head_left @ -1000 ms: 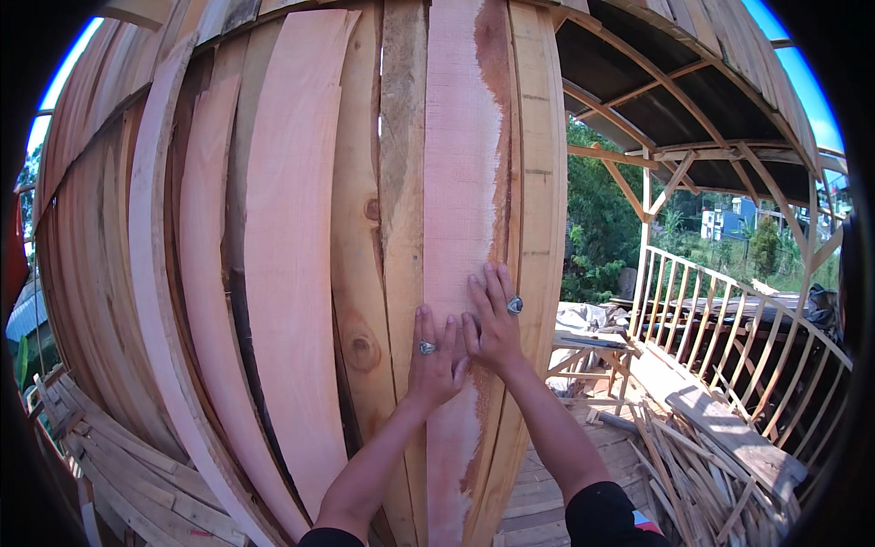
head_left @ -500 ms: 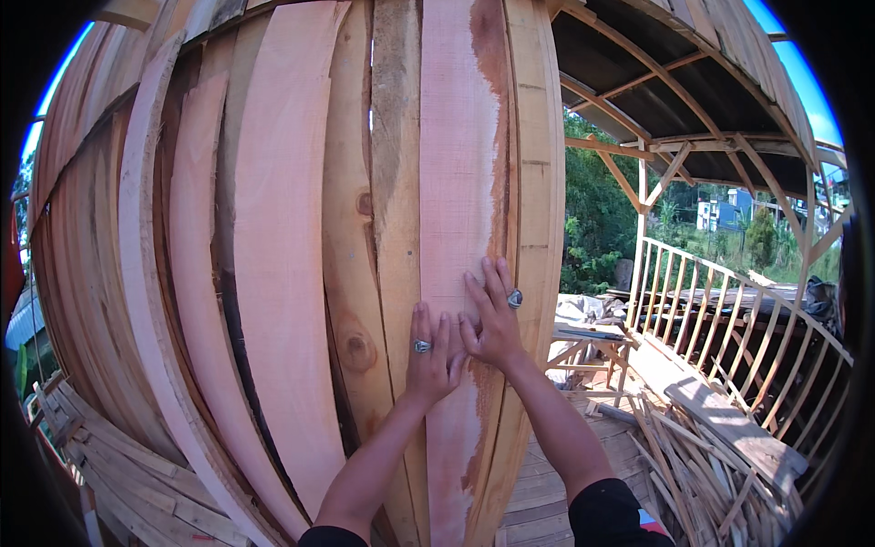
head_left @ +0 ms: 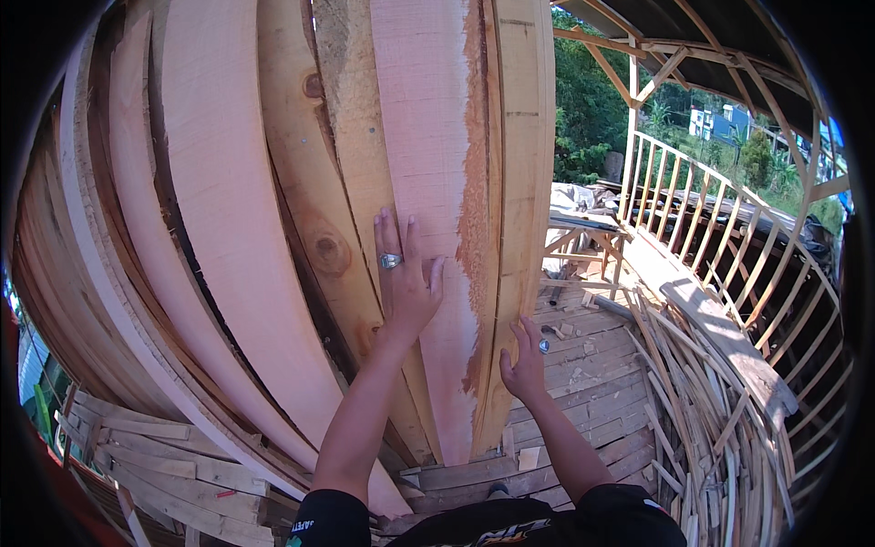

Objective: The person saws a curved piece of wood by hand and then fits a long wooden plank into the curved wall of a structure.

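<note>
A tall pinkish plank (head_left: 424,137) with a rough brown right edge stands upright against a wall of boards. My left hand (head_left: 407,278) lies on its left edge, fingers stretched upward, a ring on one finger. Lower and to the right, my right hand (head_left: 525,363) is beside the right edge of a pale yellowish board (head_left: 521,182) with dark cross lines. The fingers of that hand are apart and also bear a ring. Whether they touch the board's edge, I cannot tell. A knotty board (head_left: 324,246) leans left of the plank.
More pink planks (head_left: 214,182) lean at the left, above stacked short boards (head_left: 173,456). Scraps lie on the slatted floor (head_left: 583,401). At right are a heap of thin offcuts (head_left: 711,419), a bench plank (head_left: 720,342), and a wooden railing (head_left: 729,228). A work table (head_left: 583,223) stands behind.
My right hand has left the pink plank's face and moved down and right to the board edge. My left hand remains on the plank. The view has tilted lower, showing more floor.
</note>
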The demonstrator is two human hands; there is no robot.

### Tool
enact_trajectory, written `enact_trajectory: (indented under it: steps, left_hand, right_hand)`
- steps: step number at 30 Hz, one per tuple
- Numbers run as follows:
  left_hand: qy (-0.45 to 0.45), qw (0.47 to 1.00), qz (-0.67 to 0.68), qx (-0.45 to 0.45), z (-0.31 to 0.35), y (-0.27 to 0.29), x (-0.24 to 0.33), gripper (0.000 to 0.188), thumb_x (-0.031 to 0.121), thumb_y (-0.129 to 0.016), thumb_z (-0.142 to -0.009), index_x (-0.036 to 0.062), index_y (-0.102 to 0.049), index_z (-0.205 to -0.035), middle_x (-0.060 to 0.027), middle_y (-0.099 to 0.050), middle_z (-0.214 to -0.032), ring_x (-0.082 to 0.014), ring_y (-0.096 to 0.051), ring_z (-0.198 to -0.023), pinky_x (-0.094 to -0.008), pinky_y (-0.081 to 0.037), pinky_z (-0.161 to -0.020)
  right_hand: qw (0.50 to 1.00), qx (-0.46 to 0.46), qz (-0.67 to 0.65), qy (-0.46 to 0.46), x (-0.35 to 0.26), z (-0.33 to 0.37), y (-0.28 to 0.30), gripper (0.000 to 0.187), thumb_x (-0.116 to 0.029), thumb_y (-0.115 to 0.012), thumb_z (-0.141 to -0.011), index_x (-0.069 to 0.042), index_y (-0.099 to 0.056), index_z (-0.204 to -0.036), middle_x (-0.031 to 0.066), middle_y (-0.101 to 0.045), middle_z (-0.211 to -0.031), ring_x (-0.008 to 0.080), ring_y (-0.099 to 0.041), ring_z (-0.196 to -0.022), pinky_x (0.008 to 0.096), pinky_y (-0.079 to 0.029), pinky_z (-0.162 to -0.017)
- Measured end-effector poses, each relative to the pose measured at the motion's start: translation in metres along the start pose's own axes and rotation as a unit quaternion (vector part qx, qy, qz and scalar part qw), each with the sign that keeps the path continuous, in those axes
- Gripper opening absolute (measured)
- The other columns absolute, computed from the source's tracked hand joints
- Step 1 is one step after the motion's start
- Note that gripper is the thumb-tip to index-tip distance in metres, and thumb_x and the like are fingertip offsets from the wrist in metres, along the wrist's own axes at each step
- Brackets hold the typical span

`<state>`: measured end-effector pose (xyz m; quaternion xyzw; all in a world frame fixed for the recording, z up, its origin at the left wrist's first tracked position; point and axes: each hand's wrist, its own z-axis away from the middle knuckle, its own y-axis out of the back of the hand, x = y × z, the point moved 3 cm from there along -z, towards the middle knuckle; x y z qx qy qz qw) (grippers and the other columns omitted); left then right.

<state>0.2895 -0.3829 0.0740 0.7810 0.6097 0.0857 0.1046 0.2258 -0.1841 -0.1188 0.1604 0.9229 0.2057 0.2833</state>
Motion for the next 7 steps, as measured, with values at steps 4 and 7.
enact_trajectory:
  steps: [4, 7]
  left_hand:
    - [-0.002, 1.000, -0.006, -0.027, 0.028, 0.001, 0.003, 0.083, 0.010, -0.070, -0.079, 0.0063, -0.024, -0.148, -0.0310, -0.012, -0.152, -0.0508, -0.017, -0.139, -0.0536, -0.022, -0.112]
    - [0.019, 0.998, -0.010, -0.060, 0.045, -0.006, 0.011, 0.085, 0.014, -0.072, -0.078, 0.0072, -0.024, -0.148, -0.0305, -0.011, -0.152, -0.0510, -0.015, -0.139, -0.0548, -0.021, -0.112]
  right_hand:
    - [0.850, -0.426, 0.106, -0.291, 0.124, 0.268, -0.028, 0.065, -0.030, -0.070, -0.076, -0.004, -0.046, -0.131, 0.0256, -0.040, -0.138, 0.0442, -0.044, -0.124, 0.0469, -0.045, -0.098]
    - [0.711, -0.594, 0.123, -0.357, 0.169, 0.413, -0.016, 0.061, -0.037, -0.068, -0.077, -0.007, -0.054, -0.128, 0.0256, -0.048, -0.133, 0.0407, -0.046, -0.126, 0.0471, -0.042, -0.102]
